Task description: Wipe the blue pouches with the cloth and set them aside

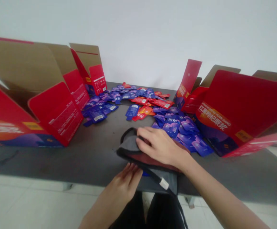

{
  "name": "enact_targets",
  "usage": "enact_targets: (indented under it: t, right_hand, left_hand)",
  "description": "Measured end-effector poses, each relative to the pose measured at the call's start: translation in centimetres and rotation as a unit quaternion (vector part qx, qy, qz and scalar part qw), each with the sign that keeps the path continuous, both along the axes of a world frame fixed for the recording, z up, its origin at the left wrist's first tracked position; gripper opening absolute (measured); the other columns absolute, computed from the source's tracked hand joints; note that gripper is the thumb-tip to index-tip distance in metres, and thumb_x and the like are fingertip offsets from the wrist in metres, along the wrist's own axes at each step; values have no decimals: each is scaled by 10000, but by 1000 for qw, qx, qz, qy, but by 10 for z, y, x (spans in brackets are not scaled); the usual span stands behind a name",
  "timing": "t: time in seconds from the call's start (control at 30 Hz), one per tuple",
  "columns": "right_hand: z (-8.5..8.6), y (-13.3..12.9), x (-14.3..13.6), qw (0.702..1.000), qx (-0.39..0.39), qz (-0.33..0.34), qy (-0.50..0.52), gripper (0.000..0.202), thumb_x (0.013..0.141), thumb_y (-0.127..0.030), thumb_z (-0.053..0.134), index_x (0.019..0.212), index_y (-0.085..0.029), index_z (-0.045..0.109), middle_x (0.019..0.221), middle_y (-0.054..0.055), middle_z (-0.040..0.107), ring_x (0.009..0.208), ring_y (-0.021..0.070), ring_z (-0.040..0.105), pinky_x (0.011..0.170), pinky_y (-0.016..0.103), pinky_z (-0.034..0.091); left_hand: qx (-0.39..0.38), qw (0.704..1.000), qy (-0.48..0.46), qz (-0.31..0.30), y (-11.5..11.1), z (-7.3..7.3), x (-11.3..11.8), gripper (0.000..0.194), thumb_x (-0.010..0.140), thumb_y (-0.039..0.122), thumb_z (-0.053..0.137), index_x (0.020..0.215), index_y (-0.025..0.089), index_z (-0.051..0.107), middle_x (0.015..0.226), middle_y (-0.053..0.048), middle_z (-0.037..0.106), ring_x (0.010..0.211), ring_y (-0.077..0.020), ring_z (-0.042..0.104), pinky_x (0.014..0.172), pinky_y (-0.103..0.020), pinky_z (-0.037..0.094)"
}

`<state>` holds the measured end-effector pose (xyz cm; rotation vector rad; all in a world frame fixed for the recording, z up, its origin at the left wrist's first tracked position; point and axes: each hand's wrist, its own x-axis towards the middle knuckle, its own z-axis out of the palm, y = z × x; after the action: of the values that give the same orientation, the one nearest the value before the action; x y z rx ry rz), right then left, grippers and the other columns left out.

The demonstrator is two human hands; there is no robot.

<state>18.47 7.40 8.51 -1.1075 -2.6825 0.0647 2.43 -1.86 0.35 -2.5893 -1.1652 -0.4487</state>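
Note:
A dark grey fabric pouch [131, 143] with black edging and a reddish-brown inner face lies at the table's front edge. My right hand [158, 144] is on top of it, its curled fingers gripping the pouch's upper flap. Beside the lower edge, my left hand [126, 179] rests with its fingers together against the pouch; its fingertips are partly hidden. A bit of blue packet [145, 173] shows by those fingertips. From the pouch a black cord with a white tag [164, 183] hangs over the edge. Blue packets [171, 127] are heaped just beyond my right hand.
Open red cartons stand at the left [57, 111] and right [236, 111] of the dark table [93, 152]. More blue packets [96, 114] and red packets [161, 103] lie scattered between them, near the white wall [138, 41].

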Motion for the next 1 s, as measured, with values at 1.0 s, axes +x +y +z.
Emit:
enact_targets:
  t: [1.0]
  right_hand:
    - [-51, 44, -18, 989, 5, -49, -142, 303, 910, -346, 232, 1051, -242, 480, 955, 63, 591, 723, 167, 578, 590, 260, 348]
  left_hand:
    - [75, 996, -24, -40, 2, -5, 12, 367, 820, 12, 270, 1034, 78, 561, 998, -113, 653, 992, -200, 585, 856, -294, 461]
